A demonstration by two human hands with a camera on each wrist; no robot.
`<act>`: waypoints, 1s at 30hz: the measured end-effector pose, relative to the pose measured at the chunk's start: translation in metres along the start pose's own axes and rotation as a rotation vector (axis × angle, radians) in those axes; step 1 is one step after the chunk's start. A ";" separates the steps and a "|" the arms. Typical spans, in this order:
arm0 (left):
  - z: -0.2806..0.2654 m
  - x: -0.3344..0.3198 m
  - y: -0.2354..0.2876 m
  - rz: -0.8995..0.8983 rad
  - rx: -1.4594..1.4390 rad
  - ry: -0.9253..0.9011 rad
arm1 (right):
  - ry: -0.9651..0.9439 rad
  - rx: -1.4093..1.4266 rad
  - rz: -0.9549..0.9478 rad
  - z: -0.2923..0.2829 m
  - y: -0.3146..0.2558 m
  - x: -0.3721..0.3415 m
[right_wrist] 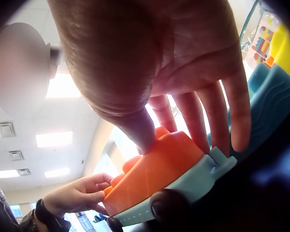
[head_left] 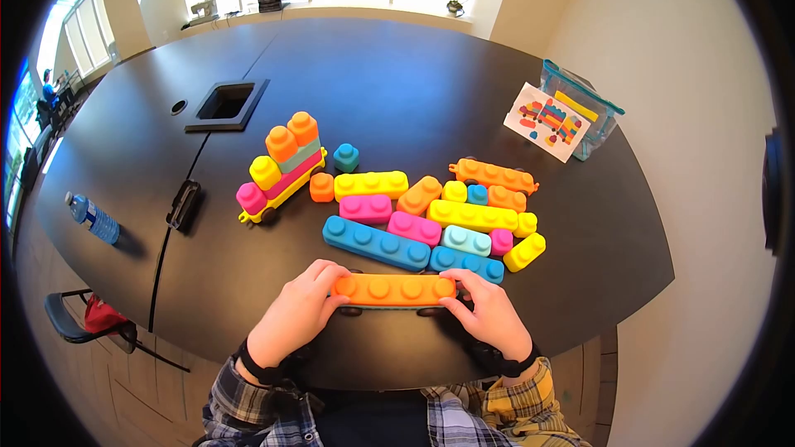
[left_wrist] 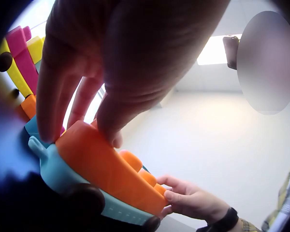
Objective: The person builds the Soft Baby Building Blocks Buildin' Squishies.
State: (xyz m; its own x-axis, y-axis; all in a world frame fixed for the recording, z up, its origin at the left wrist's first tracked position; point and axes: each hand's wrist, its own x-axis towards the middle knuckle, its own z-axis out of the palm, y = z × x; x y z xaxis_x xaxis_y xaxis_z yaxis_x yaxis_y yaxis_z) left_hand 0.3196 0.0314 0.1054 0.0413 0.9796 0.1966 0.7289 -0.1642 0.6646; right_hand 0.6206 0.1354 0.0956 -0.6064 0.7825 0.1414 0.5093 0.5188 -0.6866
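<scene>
A long orange block (head_left: 395, 290) with a row of studs sits on a light teal wheeled base (left_wrist: 53, 166) near the table's front edge. My left hand (head_left: 303, 308) pinches its left end between thumb and fingers. At the opposite end my right hand (head_left: 489, 306) grips it the same way. Dark wheels (right_wrist: 166, 205) show under the base in both wrist views. Just beyond the hands lie a long blue block (head_left: 375, 243) and a shorter blue block (head_left: 466, 264).
Several loose blocks, among them a long yellow block (head_left: 473, 215), spread behind the hands. A stacked block wagon (head_left: 286, 170) stands left of them, an orange wheeled base (head_left: 494, 175) at the back. A picture card (head_left: 547, 122) leans on a clear bag (head_left: 598, 128). A water bottle (head_left: 93, 218) stands far left.
</scene>
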 end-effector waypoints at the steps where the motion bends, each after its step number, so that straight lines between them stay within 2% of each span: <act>1: -0.006 0.004 0.000 0.003 0.002 0.003 | 0.000 -0.014 -0.002 0.001 0.002 0.000; 3: -0.023 0.017 -0.003 0.095 0.042 -0.095 | -0.001 -0.029 -0.005 0.000 0.002 -0.001; 8: -0.043 0.113 -0.034 0.194 0.231 0.122 | -0.004 -0.047 -0.007 -0.001 0.000 -0.001; 10: -0.035 0.156 -0.055 0.298 0.287 0.185 | 0.004 -0.047 -0.011 0.000 0.001 -0.001; 13: -0.015 0.206 -0.097 0.376 0.429 0.164 | 0.007 -0.048 -0.009 -0.001 -0.001 -0.001; 14: -0.014 0.213 -0.097 0.380 0.428 0.166 | 0.002 -0.047 -0.002 -0.001 -0.002 -0.001; 16: -0.010 0.225 -0.097 0.131 0.584 -0.054 | 0.015 -0.051 -0.004 0.000 -0.001 -0.002; 17: -0.008 0.226 -0.098 0.121 0.588 -0.047 | 0.024 -0.050 -0.022 0.001 0.000 -0.002; 25: -0.008 0.231 -0.114 0.156 0.601 0.053 | 0.039 -0.065 -0.108 0.002 0.001 0.001; 27: -0.015 0.229 -0.108 0.170 0.589 0.051 | 0.015 -0.057 -0.069 -0.001 -0.004 0.001; 29: -0.032 0.215 -0.079 0.284 0.452 0.126 | -0.016 -0.045 -0.028 -0.002 -0.005 0.001; 30: -0.039 0.203 -0.064 0.273 0.451 0.122 | -0.004 -0.043 -0.033 -0.001 -0.004 0.001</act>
State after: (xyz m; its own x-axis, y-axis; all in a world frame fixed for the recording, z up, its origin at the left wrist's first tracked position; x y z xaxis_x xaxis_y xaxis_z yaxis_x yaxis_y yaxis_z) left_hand 0.2552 0.2364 0.1308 0.2103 0.8831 0.4194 0.9247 -0.3189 0.2077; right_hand 0.6180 0.1343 0.0994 -0.6257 0.7635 0.1601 0.5148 0.5583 -0.6506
